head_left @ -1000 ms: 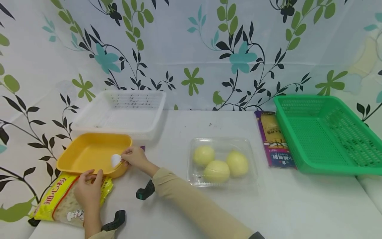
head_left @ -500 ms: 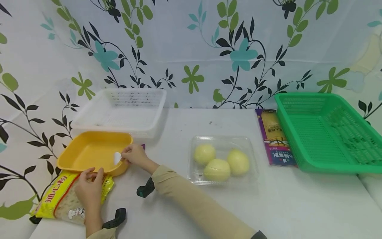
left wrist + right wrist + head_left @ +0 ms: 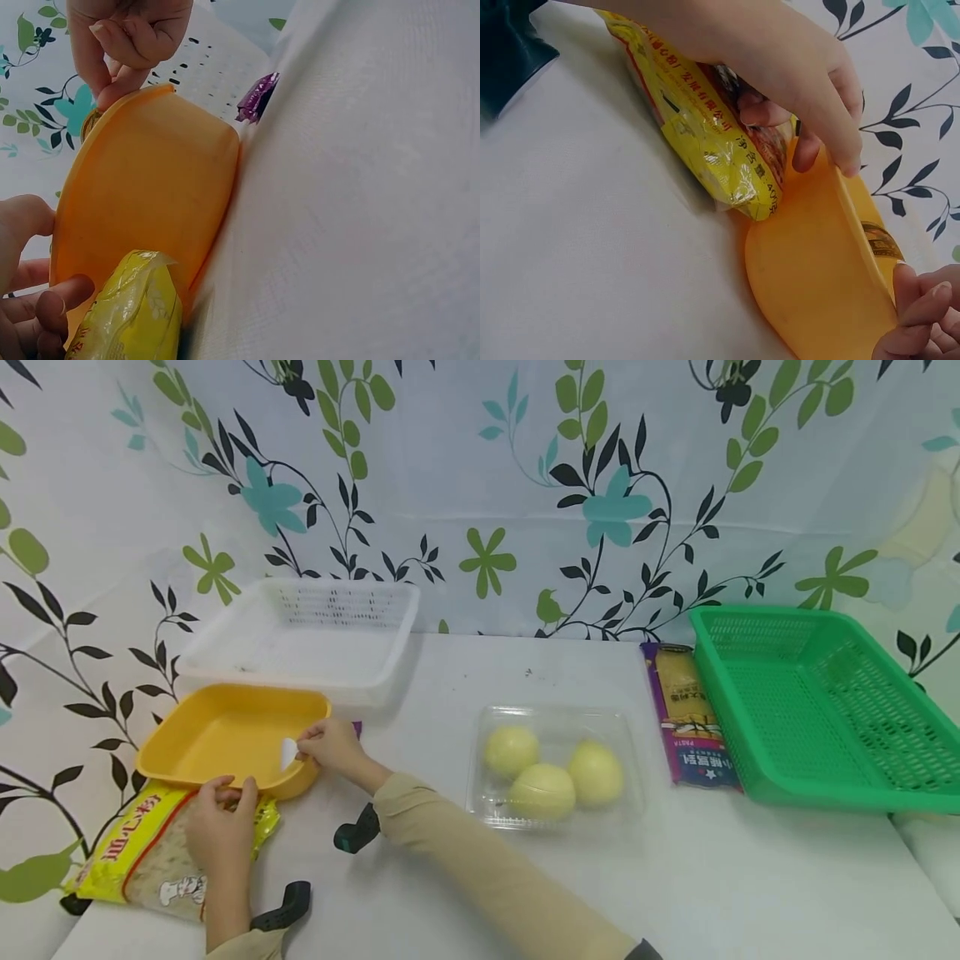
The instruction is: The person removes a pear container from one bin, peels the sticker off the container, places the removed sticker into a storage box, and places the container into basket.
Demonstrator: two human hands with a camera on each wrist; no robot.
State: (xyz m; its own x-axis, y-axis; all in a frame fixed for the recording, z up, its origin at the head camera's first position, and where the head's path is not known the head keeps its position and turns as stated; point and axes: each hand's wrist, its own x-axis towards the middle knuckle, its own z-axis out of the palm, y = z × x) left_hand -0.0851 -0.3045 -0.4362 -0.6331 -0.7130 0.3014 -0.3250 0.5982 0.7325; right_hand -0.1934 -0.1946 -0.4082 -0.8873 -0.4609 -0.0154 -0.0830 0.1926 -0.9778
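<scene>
Two hands hold one yellow tray (image 3: 225,735) at the left side of the head picture. The left hand (image 3: 221,831) is low on the left, and its grip pinches the near rim of the tray. The right hand (image 3: 336,745) is a bit higher up, and its grip pinches the rim at the tray's right end. In the right wrist picture, a small gold and dark label (image 3: 881,240) shows past the rim, near the right hand's fingertips.

A yellow food bag (image 3: 153,852) lies at the lower left, against the near side of the tray. A white basket (image 3: 341,647) sits at the upper left, just behind the tray. A bit of purple wrapper (image 3: 257,97) peeks out beside the tray in the left wrist picture.

In the middle of the head picture, a clear box (image 3: 573,722) has three round, pale yellow things (image 3: 543,792) in it. At the right, a green basket (image 3: 806,714) stands with a purple pasta pack (image 3: 690,718) along its left side. All this is on a white surface (image 3: 675,885).
</scene>
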